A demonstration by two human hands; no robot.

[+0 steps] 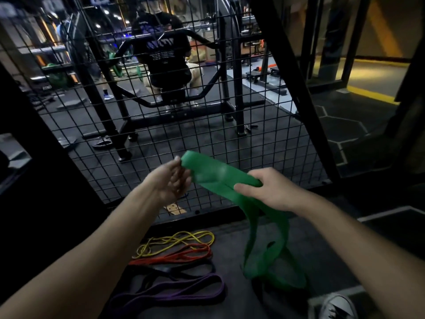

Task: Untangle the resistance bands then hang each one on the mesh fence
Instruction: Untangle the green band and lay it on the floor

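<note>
Already off the floor, the green band (220, 178) spans both hands before the mesh fence (161, 125). The left hand (171, 180) has a narrow fingertip grip on its top fold; the right hand (264, 189) wraps both plies. Its trailing loop drags near the shoe (338, 306) and could snag underfoot. The yellow band (177, 241), red band (179, 255) and purple band (174, 293) still overlap on the floor. No writing is legible.
</note>
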